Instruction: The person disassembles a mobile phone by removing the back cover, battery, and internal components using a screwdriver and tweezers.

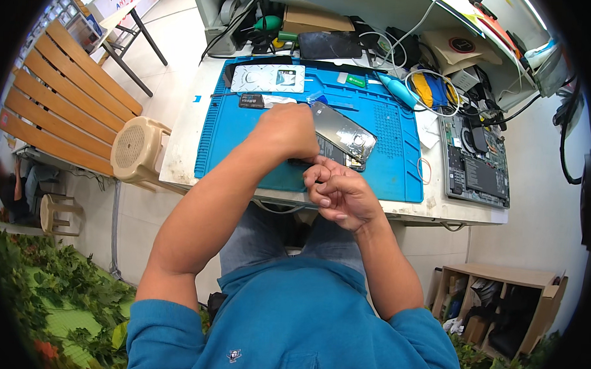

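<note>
One opened phone (pixel 331 151), one silver panel (pixel 345 129)

Left hand (pixel 287 130) curls over the phone, the panel to its right; right hand (pixel 343 191), fingers folded, is nearer the person (pixel 333 319). What either pinches, I cannot tell.

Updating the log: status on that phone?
Left hand covering part of opened phone. Right hand, curled, by its near edge. Silver panel at its far side.

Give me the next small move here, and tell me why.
Probably ease the shiny panel aside from the opened phone: it seems to overlap the phone slantwise, covering part of the inside. The left hand and right hand are both close by, though their grip is unclear.
</note>
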Demonstrator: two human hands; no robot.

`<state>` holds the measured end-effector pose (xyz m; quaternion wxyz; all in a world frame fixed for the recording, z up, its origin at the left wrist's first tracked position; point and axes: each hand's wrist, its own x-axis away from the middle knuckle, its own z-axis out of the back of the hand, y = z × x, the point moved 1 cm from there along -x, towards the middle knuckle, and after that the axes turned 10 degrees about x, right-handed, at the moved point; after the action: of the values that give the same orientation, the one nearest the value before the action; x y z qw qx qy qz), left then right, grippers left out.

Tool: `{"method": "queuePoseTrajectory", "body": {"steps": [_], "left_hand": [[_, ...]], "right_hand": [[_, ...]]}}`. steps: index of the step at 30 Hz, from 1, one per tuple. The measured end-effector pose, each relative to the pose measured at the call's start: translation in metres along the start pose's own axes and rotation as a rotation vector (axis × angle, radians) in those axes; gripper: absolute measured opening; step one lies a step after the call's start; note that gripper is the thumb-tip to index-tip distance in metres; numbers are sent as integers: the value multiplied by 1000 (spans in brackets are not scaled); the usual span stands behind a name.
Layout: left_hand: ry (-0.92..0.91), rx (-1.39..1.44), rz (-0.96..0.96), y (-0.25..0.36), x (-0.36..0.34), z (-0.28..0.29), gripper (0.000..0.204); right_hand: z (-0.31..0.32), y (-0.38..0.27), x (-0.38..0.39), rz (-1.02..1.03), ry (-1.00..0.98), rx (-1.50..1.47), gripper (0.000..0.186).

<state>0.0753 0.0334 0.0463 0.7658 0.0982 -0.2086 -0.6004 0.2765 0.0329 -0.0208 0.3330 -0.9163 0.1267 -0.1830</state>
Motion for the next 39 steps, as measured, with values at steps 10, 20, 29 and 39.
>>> {"method": "queuePoseTrajectory", "body": {"steps": [10, 20, 29, 39], "left_hand": [[-134, -20, 26, 7, 0, 9, 49], [-125, -22, 35, 13, 1, 9, 55], [-62, -37, 29, 9, 2, 8, 46], [-31, 209, 10, -13, 10, 9, 27]], "right_hand": [[2, 1, 1, 4, -4, 5, 75], [-4, -1, 0, -4, 52, 30, 70], [-6, -1, 1, -14, 38, 49, 70], [-6, -1, 0, 2, 15, 45, 78]]}}
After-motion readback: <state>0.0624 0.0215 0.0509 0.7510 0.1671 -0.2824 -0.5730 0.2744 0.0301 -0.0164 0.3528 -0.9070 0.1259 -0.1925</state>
